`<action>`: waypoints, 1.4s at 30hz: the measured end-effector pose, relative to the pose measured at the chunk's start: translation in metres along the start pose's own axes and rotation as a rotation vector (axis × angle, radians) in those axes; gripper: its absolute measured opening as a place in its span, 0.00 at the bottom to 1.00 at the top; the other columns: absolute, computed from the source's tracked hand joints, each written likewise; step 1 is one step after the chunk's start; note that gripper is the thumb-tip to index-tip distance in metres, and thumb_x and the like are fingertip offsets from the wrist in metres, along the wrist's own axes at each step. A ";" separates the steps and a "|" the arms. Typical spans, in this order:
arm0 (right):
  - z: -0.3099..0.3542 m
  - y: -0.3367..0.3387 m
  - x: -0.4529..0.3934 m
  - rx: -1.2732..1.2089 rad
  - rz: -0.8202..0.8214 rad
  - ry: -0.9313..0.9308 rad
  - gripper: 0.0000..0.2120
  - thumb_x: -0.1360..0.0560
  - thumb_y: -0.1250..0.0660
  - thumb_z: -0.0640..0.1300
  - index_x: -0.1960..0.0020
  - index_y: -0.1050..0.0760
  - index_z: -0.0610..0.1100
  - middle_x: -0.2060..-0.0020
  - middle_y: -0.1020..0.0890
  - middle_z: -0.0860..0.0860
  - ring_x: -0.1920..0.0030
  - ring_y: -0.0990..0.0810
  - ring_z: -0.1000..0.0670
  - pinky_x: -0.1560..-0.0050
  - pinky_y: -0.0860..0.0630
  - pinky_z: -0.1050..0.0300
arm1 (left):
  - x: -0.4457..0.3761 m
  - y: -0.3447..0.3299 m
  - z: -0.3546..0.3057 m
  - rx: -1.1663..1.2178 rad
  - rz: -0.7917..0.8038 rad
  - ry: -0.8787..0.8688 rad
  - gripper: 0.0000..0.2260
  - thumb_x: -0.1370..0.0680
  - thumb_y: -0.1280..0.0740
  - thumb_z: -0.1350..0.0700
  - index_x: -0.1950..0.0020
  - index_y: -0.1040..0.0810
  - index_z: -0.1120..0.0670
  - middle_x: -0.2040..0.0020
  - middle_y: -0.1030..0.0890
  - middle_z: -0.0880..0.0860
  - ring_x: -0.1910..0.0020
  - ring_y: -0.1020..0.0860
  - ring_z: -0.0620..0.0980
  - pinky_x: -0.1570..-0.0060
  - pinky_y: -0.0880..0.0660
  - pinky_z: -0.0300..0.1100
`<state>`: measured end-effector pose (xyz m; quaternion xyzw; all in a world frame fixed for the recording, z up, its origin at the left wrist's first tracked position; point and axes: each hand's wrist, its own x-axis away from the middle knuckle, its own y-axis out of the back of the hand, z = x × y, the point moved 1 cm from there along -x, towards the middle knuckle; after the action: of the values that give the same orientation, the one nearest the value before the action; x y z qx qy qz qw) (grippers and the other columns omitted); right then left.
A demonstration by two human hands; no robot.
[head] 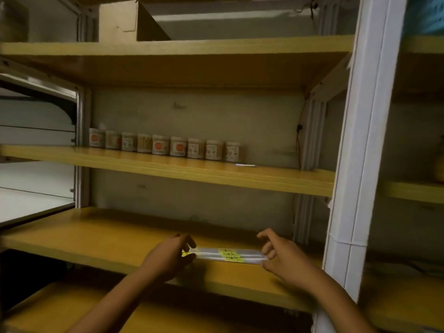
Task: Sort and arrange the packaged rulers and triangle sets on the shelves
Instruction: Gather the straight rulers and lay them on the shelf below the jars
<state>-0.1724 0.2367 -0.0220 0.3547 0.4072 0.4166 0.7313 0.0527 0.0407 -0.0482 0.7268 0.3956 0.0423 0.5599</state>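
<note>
Rulers in clear packets with yellow labels point(228, 255) lie low centre on the yellow wooden shelf point(96, 239); my left hand point(168, 257) and right hand point(283, 257) pinch their ends. I judge sorting barely begun.

Single head-worn view, close, facing forward and slightly down into wooden shelves point(168, 162) filling the frame.

Both forearms bare; no sleeve, ring or watch apparent, though blurred.
</note>
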 end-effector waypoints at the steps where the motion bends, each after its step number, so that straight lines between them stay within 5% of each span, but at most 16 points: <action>1: -0.003 0.000 -0.007 0.005 -0.006 0.000 0.25 0.25 0.31 0.49 0.33 0.39 0.62 0.48 0.27 0.61 0.48 0.25 0.59 0.48 0.22 0.58 | -0.011 -0.006 0.005 -0.022 -0.001 -0.004 0.12 0.23 0.33 0.48 0.40 0.25 0.46 0.44 0.24 0.46 0.51 0.23 0.44 0.50 0.23 0.40; 6: -0.015 -0.006 -0.020 0.021 -0.014 -0.047 0.25 0.25 0.31 0.52 0.33 0.39 0.63 0.48 0.28 0.62 0.48 0.26 0.59 0.46 0.22 0.58 | -0.061 -0.030 0.029 -0.118 0.086 -0.021 0.14 0.22 0.34 0.50 0.37 0.26 0.48 0.37 0.26 0.50 0.39 0.26 0.49 0.42 0.25 0.43; 14: -0.022 0.003 -0.038 0.060 -0.090 -0.167 0.26 0.24 0.31 0.51 0.30 0.38 0.58 0.45 0.27 0.59 0.47 0.27 0.60 0.44 0.25 0.60 | -0.110 -0.037 0.051 -0.090 0.359 -0.050 0.14 0.24 0.33 0.57 0.38 0.22 0.53 0.42 0.20 0.52 0.44 0.21 0.49 0.49 0.25 0.39; 20: -0.017 0.004 -0.056 0.090 -0.128 -0.198 0.27 0.24 0.31 0.50 0.29 0.37 0.55 0.46 0.25 0.58 0.47 0.26 0.59 0.45 0.25 0.60 | -0.131 -0.033 0.060 -0.006 0.663 0.049 0.10 0.23 0.33 0.58 0.43 0.21 0.56 0.51 0.19 0.53 0.53 0.20 0.50 0.66 0.27 0.33; 24: -0.017 -0.004 -0.062 0.110 -0.148 -0.208 0.27 0.25 0.30 0.51 0.29 0.37 0.56 0.47 0.24 0.59 0.48 0.25 0.59 0.46 0.24 0.60 | -0.137 -0.033 0.058 0.082 0.720 0.053 0.20 0.23 0.31 0.58 0.32 0.29 0.56 0.50 0.21 0.48 0.54 0.23 0.47 0.66 0.25 0.35; 28: -0.021 -0.014 -0.066 0.111 -0.129 -0.210 0.24 0.26 0.29 0.49 0.33 0.34 0.56 0.49 0.24 0.58 0.49 0.24 0.59 0.48 0.24 0.60 | -0.138 -0.041 0.063 0.093 0.548 0.027 0.17 0.25 0.30 0.57 0.38 0.26 0.54 0.49 0.21 0.52 0.53 0.20 0.51 0.67 0.26 0.37; 33: -0.027 -0.022 -0.078 0.104 -0.041 -0.228 0.13 0.26 0.29 0.44 0.43 0.26 0.54 0.51 0.22 0.56 0.50 0.23 0.58 0.47 0.23 0.60 | -0.134 -0.041 0.072 0.141 0.299 -0.062 0.15 0.23 0.34 0.61 0.36 0.24 0.56 0.39 0.21 0.53 0.42 0.23 0.49 0.48 0.28 0.37; 39: -0.028 -0.035 -0.086 0.134 0.242 -0.271 0.21 0.24 0.31 0.48 0.32 0.28 0.52 0.36 0.25 0.55 0.37 0.26 0.55 0.36 0.29 0.57 | -0.125 -0.015 0.086 0.337 -0.020 -0.057 0.09 0.24 0.35 0.64 0.46 0.20 0.55 0.48 0.19 0.54 0.48 0.21 0.51 0.49 0.25 0.45; 42: -0.030 -0.036 -0.091 0.130 0.260 -0.293 0.20 0.24 0.31 0.47 0.32 0.28 0.52 0.38 0.25 0.55 0.38 0.27 0.55 0.35 0.29 0.58 | -0.120 -0.003 0.091 0.390 -0.070 -0.067 0.09 0.23 0.35 0.64 0.46 0.21 0.53 0.49 0.19 0.51 0.48 0.22 0.49 0.50 0.26 0.43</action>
<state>-0.2165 0.1454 -0.0380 0.5077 0.2732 0.4242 0.6983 0.0148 -0.1046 -0.0380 0.8082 0.4024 -0.0788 0.4227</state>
